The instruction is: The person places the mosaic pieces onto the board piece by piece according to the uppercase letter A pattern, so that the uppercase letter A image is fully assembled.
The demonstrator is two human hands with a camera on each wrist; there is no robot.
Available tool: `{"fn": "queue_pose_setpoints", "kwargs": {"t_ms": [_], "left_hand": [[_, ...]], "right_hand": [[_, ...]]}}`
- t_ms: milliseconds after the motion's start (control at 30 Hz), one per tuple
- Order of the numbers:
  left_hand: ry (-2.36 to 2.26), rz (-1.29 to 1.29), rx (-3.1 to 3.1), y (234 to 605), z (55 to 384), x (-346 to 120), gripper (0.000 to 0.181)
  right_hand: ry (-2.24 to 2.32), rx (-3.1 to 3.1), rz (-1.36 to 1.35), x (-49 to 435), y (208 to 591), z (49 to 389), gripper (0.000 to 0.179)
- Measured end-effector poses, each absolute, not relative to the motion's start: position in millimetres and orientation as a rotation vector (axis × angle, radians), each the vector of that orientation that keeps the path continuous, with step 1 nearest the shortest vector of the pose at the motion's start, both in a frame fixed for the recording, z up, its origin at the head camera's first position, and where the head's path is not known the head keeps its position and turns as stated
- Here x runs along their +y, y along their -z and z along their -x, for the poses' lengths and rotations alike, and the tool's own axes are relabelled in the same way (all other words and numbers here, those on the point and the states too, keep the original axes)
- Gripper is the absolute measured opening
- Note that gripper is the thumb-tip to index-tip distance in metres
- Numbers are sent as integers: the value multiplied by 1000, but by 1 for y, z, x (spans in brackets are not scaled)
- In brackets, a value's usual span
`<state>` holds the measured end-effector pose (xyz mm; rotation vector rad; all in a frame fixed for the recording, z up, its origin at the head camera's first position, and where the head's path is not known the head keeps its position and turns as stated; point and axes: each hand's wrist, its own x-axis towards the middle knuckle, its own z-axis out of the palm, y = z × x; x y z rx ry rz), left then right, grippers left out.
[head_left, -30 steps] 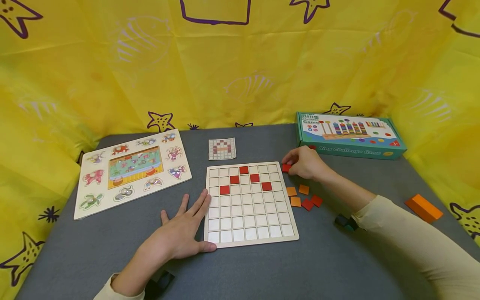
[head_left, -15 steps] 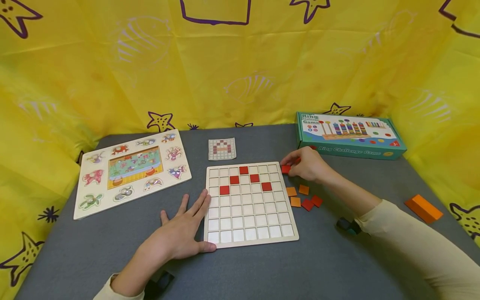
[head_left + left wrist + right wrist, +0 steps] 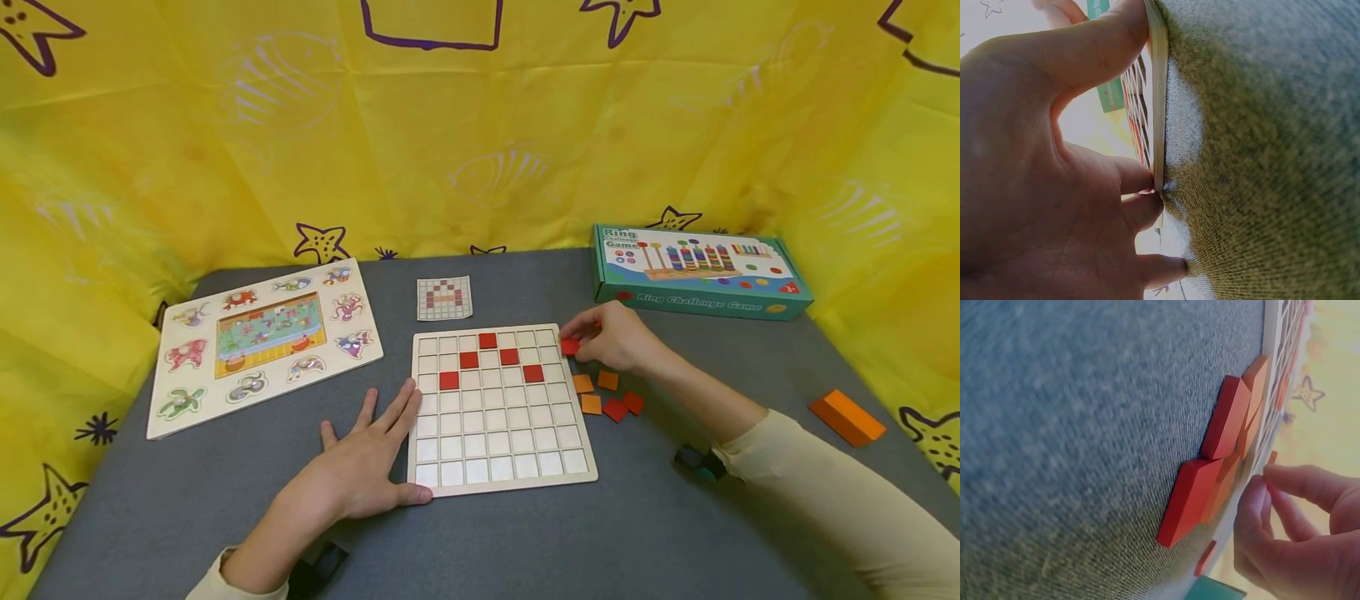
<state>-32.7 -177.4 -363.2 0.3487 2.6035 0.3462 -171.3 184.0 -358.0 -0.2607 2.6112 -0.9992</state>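
Observation:
A pale wooden grid board (image 3: pixel 476 446) lies on the grey table, with several red square tiles (image 3: pixel 488 340) set in its upper cells. My left hand (image 3: pixel 358 471) is spread along its left side, fingertips at the edge and thumb at the near corner. By the board's upper right edge, my right hand (image 3: pixel 611 337) pinches a red square tile (image 3: pixel 570 347) between thumb and fingers. The right wrist view shows those fingertips (image 3: pixel 1264 472) with a sliver of the tile past them. Loose orange tiles (image 3: pixel 591 404) and red tiles (image 3: pixel 615 410) lie right of the board.
A small printed pattern card (image 3: pixel 444 298) sits behind the board. On the left is a sea-animal puzzle board (image 3: pixel 348 342). A green Ring Challenge Game box (image 3: pixel 701 271) stands back right, and an orange block (image 3: pixel 848 417) lies far right. Yellow cloth (image 3: pixel 480 125) hangs behind.
The right hand has moved slightly toward me with the red tile, staying close to the board's right edge. The left hand has not moved.

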Motion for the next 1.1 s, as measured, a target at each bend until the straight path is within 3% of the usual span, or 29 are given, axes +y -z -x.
{"fn": "queue_pose_setpoints", "kwargs": {"t_ms": [1100], "left_hand": [[-338, -354, 2602, 363, 34, -177, 125]], "right_hand": [[1020, 2547, 378, 169, 359, 149, 28]]}}
